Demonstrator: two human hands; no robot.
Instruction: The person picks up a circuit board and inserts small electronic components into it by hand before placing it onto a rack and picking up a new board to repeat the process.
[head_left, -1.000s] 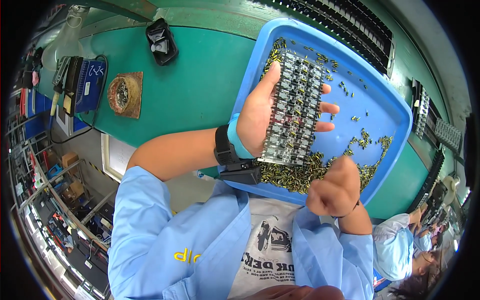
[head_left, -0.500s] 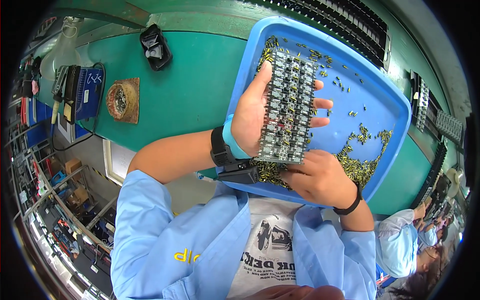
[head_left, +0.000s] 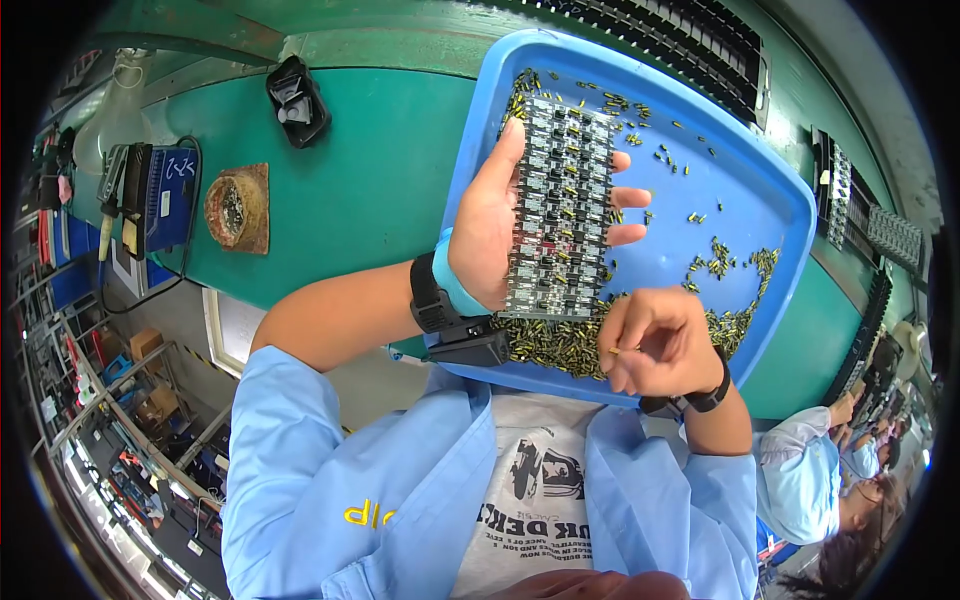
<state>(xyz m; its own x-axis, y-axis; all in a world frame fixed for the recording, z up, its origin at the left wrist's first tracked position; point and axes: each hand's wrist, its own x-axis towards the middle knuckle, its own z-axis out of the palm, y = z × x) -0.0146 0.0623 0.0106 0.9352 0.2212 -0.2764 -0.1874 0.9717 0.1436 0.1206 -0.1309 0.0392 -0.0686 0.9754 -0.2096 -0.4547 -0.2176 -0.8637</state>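
Observation:
My left hand (head_left: 487, 225) holds a panel of circuit boards (head_left: 560, 215) from beneath, its thumb along the left edge and its fingers showing past the right edge. Rows of black and yellow parts stand on the panel. Close to the panel's lower right corner, my right hand (head_left: 662, 340) pinches a tiny yellowish component (head_left: 614, 351) between thumb and forefinger. Both hands are over a blue plastic tray (head_left: 806, 215). Many loose black-and-yellow cylindrical components (head_left: 550, 345) lie heaped along the tray's near side, with others scattered farther back.
On the green bench (head_left: 390, 150) at left are a small black box (head_left: 297, 102), a round crusted pot (head_left: 232, 211) and a blue bench unit (head_left: 172, 190) with a cable. Black slotted racks (head_left: 690, 50) stand behind the tray. Another person's sleeve (head_left: 800, 490) shows at right.
My right hand has lifted from the heap below the panel and moved slightly right, now pinching a tiny component. My left hand and the panel have shifted slightly left in the picture, as has the surrounding scene.

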